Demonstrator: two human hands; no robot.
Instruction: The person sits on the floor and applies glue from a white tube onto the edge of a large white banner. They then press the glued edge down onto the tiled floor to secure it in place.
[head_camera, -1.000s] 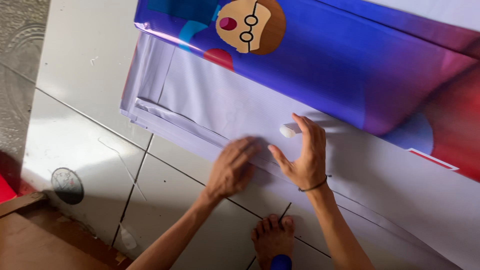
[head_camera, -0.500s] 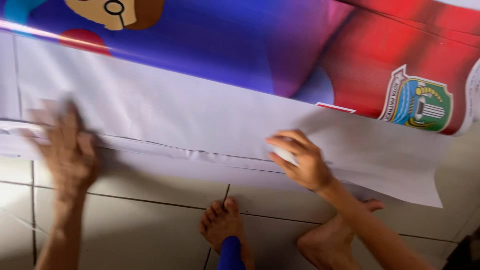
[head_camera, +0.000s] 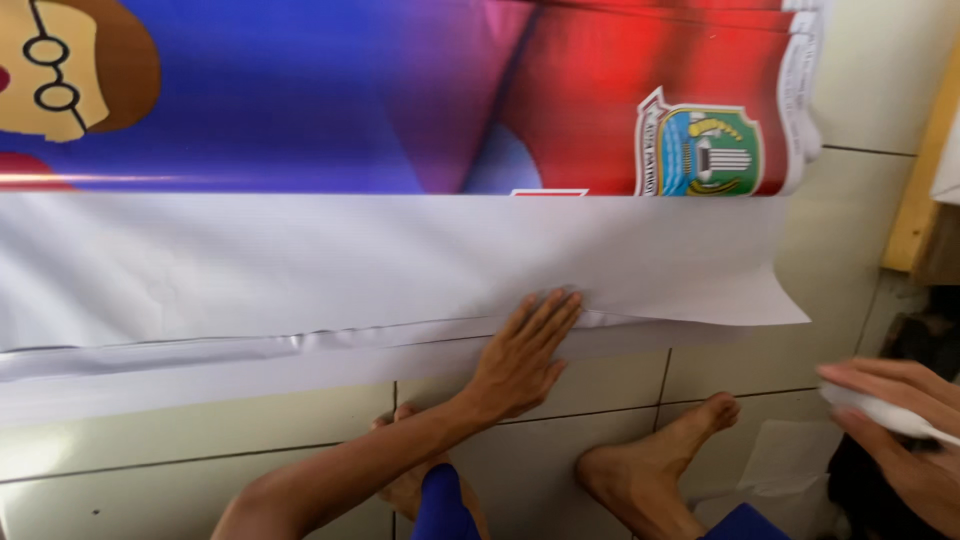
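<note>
Across the upper part of the frame I see the printed banner (head_camera: 400, 90), blue on the left with part of a cartoon face with round glasses in the upper left corner, turning red toward the right, where a green and yellow crest (head_camera: 698, 150) sits near its edge. Below the print, the banner's white underside (head_camera: 300, 270) is folded over as a wide flap that runs from the left edge to a loose corner at the right of centre, lying on the pale tiled floor (head_camera: 150, 450).

In the lower middle, my left hand (head_camera: 522, 358) reaches up from the bottom of the frame, palm down and fingers spread flat, pressing on the folded lower edge of the white flap. It grips nothing.

Just below it are my two bare feet: the left foot (head_camera: 410, 480) partly hidden behind the forearm, the right foot (head_camera: 650, 460) further right, toes pointing up toward the banner.

At the lower right edge, well apart from the banner, my right hand (head_camera: 900, 440) is curled around a small white object (head_camera: 880, 410); I cannot tell what it is.
</note>
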